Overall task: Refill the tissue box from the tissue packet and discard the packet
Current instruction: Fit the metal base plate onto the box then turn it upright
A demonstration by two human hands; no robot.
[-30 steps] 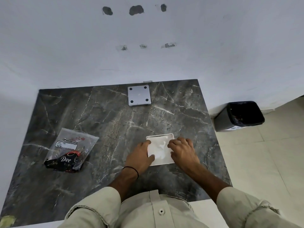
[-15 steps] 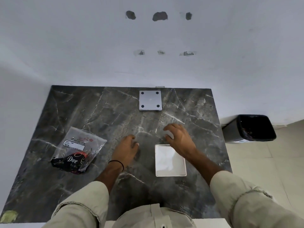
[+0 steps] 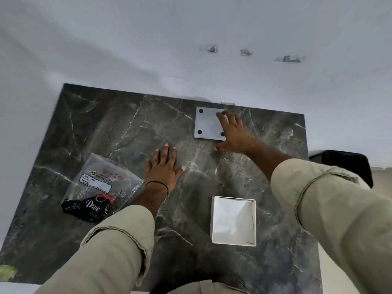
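Right hand (image 3: 232, 134), fingers spread and holding nothing, reaches for the grey lid (image 3: 209, 123), probably to close the filled tissue box (image 3: 233, 222); left hand (image 3: 163, 166) rests flat and empty on the worktop (image 3: 106, 128).

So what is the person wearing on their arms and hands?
Both arms have loose, light khaki sleeves rolled back into thick cuffs, so the forearms are bare. The left sleeve looks creased, and the right sleeve has a stitched edge at the cuff. A thin black band circles the left wrist. The left hand and right hand wear no gloves; no rings show.
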